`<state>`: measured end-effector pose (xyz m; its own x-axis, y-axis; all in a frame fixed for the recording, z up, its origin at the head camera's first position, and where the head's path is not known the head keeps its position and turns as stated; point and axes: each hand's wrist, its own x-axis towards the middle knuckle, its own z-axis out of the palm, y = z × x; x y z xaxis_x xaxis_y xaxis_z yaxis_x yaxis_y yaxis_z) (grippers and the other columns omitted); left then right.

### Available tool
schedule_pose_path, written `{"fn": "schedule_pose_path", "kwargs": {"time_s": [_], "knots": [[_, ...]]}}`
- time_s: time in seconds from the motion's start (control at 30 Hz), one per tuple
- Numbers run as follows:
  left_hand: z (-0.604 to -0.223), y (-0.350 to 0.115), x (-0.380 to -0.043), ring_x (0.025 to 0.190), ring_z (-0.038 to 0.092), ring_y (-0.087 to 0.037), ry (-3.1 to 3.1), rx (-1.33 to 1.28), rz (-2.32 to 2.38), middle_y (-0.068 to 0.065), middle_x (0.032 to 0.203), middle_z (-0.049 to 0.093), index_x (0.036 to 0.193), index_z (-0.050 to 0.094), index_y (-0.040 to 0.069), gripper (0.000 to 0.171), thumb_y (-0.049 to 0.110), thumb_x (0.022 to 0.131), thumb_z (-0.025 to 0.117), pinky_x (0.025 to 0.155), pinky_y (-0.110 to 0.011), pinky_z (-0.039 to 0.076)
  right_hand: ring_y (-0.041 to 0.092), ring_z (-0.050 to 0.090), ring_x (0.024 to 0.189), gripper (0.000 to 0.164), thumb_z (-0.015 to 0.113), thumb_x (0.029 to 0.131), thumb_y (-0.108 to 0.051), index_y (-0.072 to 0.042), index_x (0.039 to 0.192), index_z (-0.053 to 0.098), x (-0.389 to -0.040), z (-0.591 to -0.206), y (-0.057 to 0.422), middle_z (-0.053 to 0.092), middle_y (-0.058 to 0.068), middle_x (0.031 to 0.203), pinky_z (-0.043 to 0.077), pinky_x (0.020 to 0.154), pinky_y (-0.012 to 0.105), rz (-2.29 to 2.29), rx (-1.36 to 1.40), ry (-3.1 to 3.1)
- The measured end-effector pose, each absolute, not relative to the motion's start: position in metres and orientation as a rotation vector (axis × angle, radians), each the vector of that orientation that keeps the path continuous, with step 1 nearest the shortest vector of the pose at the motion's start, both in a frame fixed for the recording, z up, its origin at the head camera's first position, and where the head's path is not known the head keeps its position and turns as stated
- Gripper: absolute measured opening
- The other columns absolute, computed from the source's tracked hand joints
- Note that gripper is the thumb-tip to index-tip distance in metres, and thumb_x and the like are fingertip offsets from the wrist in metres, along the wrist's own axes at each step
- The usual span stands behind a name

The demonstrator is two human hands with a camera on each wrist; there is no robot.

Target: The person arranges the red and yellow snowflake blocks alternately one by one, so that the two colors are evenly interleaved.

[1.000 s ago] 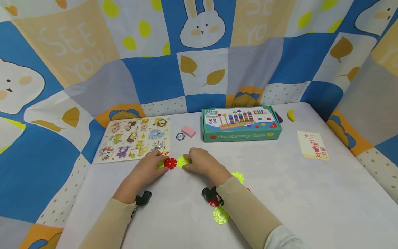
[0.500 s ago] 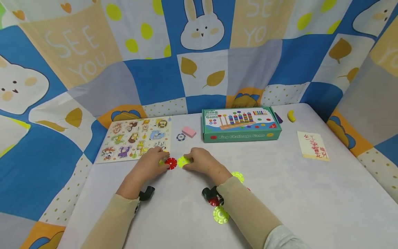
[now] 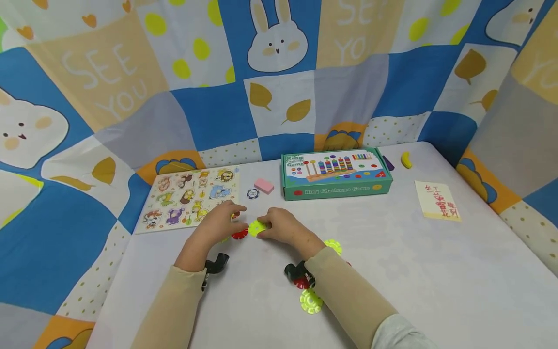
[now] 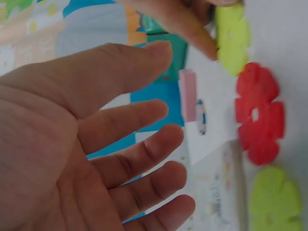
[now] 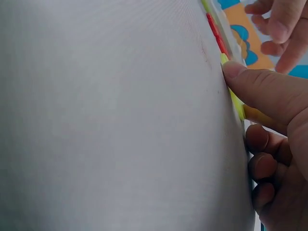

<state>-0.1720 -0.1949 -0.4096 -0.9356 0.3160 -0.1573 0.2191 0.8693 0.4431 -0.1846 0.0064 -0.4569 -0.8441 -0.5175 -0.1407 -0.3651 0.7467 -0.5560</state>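
Observation:
A yellow-green notched plastic disc [image 3: 256, 228] is pinched at its edge between the thumb and index finger of my right hand [image 3: 285, 227]. Touching it on the left lies a red notched disc [image 4: 263, 139], and beyond that a second yellow-green disc [image 4: 273, 197]; all three form a row on the white table. Over the two left discs hovers my left hand [image 3: 216, 225], its fingers spread apart and holding nothing, as the left wrist view shows. From the head view this hand partly covers the red disc and most of the left yellow-green one.
By my right forearm lie loose discs: yellow-green ones [image 3: 311, 301] and a red one [image 3: 301, 282], partly hidden. Behind stand an animal puzzle board [image 3: 187, 196], a pink block [image 3: 264, 185], a round chip [image 3: 253, 194], a green game box [image 3: 335, 191], a toy banana [image 3: 406, 160] and a paper note [image 3: 437, 201].
My left hand has let go of the left discs, opened and lifted slightly to the right. My right hand keeps its pinch on the yellow-green disc in nearly the same place.

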Motion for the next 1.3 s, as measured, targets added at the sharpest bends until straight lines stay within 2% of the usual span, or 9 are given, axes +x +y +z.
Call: {"fn": "schedule_pose_path", "kwargs": {"time_s": [0.4,0.57,0.7,0.93,1.3], "knots": [[-0.431,-0.176,-0.175,0.086,0.049,-0.019,2.825,0.478,0.570,-0.006,0.104,0.055,0.127,0.059,0.009,0.057,0.031,0.077,0.077,0.075,-0.033,0.043,0.014,0.048,0.079,0.050,0.073,0.083,-0.027,-0.010,0.128,0.059,-0.180,-0.449,0.016,0.050,-0.001,0.081,0.040,0.068,0.026,-0.745,-0.714,2.635],[-0.436,-0.173,-0.176,0.080,0.046,-0.017,2.811,0.509,0.581,-0.004,0.095,0.052,0.121,0.063,0.007,0.054,0.030,0.076,0.079,0.069,-0.031,0.039,0.014,0.047,0.080,0.045,0.069,0.086,-0.020,-0.008,0.129,0.058,-0.177,-0.447,0.021,0.049,0.000,0.083,0.040,0.069,0.026,-0.703,-0.763,2.630],[-0.440,-0.173,-0.177,0.078,0.045,-0.017,2.806,0.520,0.587,-0.003,0.089,0.050,0.118,0.065,0.007,0.050,0.030,0.076,0.079,0.068,-0.031,0.038,0.014,0.048,0.082,0.046,0.069,0.086,-0.020,-0.009,0.129,0.057,-0.176,-0.444,0.024,0.050,-0.001,0.085,0.041,0.071,0.026,-0.732,-0.732,2.610],[-0.443,-0.175,-0.176,0.077,0.046,-0.017,2.812,0.517,0.567,-0.003,0.091,0.052,0.119,0.066,0.007,0.049,0.031,0.078,0.077,0.069,-0.031,0.039,0.014,0.051,0.084,0.047,0.068,0.086,-0.021,-0.010,0.131,0.056,-0.169,-0.428,0.034,0.055,-0.004,0.088,0.045,0.075,0.025,-0.842,-0.692,2.589],[-0.441,-0.174,-0.177,0.082,0.047,-0.017,2.787,0.524,0.579,-0.003,0.097,0.052,0.122,0.063,0.005,0.051,0.031,0.080,0.076,0.072,-0.031,0.041,0.014,0.055,0.088,0.043,0.068,0.086,-0.024,-0.014,0.127,0.059,-0.149,-0.393,0.056,0.057,-0.006,0.092,0.046,0.075,0.021,-0.866,-0.796,2.666]]}}
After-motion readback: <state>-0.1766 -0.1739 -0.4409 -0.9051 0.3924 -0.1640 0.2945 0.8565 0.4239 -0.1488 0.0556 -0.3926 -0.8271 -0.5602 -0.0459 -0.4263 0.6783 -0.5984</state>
